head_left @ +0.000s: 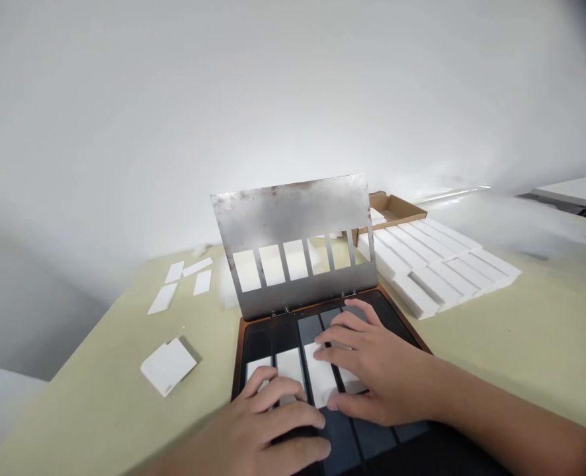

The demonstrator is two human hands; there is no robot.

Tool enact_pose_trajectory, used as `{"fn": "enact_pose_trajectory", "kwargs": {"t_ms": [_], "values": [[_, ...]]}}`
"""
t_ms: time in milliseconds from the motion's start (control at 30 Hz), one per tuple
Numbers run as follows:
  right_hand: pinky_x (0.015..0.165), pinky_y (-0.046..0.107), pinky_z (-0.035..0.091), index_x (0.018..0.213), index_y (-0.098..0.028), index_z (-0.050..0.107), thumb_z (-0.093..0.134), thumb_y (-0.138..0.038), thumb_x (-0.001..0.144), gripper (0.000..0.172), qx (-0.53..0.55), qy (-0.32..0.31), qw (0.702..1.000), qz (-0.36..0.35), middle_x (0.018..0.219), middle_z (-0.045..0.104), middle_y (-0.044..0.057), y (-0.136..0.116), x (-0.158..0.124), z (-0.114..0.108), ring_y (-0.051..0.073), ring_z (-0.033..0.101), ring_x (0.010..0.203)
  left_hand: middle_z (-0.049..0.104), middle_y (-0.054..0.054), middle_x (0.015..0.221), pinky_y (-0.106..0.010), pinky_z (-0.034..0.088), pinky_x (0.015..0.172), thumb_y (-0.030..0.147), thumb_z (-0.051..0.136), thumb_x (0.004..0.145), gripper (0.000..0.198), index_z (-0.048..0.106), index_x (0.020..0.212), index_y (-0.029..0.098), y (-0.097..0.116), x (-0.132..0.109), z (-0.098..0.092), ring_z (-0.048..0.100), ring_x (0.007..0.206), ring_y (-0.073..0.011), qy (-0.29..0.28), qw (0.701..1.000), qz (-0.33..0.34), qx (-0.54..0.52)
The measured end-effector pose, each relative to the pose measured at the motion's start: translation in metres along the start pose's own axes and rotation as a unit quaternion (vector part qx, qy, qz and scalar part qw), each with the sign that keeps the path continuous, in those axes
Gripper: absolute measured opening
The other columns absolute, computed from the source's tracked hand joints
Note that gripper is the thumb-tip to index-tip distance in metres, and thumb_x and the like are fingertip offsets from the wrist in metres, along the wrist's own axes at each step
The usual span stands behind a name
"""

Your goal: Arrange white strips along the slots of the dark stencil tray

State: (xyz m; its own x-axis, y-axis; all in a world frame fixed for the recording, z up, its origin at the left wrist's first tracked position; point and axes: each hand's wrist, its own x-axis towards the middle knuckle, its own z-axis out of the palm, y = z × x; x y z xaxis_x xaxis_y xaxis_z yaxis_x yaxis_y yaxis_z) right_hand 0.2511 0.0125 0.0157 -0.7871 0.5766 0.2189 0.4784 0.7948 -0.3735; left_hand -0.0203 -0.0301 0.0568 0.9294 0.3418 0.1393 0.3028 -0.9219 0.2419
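A black tray (258, 338) with an orange-brown edge and dark rectangular slots lies before me. Hinged at its far side, a stained metal plate (293, 211) with a row of rectangular cut-outs stands raised. White cards sit in several slots. My right hand (379, 367) is open over the tray, its thumb and fingertips touching a white card (319, 375) in a middle slot. Part of another card shows beneath that hand. To the left, my left hand (283, 423) spreads its fingers over the slots, partly covering two more cards, including a white card (289, 367).
Rows of stacked white cards (436, 254) lie at the right, with a cardboard box (399, 210) behind them. On the left of the greenish table (99, 396) are a small card pile (168, 367) and several loose cards (163, 299). A wall (174, 119) rises behind.
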Motion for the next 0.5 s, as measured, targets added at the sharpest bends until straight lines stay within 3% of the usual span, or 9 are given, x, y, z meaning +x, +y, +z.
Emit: {"fn": "enact_pose_trajectory", "kwargs": {"t_ms": [500], "values": [[0.128,0.061,0.004,0.137,-0.022,0.067,0.064,-0.056,0.100,0.050,-0.004,-0.002,1.000,0.005,0.137,0.070,0.008,-0.0003,-0.0007,0.0014,0.030,0.054,0.128,0.076,-0.006,0.120,-0.038,0.051,0.094,0.016,0.068,0.091,0.037,0.067,0.128,0.023,0.0009,0.0002,-0.0002,0.065,0.106,-0.0260,-0.003,1.000,-0.010,0.026]]}}
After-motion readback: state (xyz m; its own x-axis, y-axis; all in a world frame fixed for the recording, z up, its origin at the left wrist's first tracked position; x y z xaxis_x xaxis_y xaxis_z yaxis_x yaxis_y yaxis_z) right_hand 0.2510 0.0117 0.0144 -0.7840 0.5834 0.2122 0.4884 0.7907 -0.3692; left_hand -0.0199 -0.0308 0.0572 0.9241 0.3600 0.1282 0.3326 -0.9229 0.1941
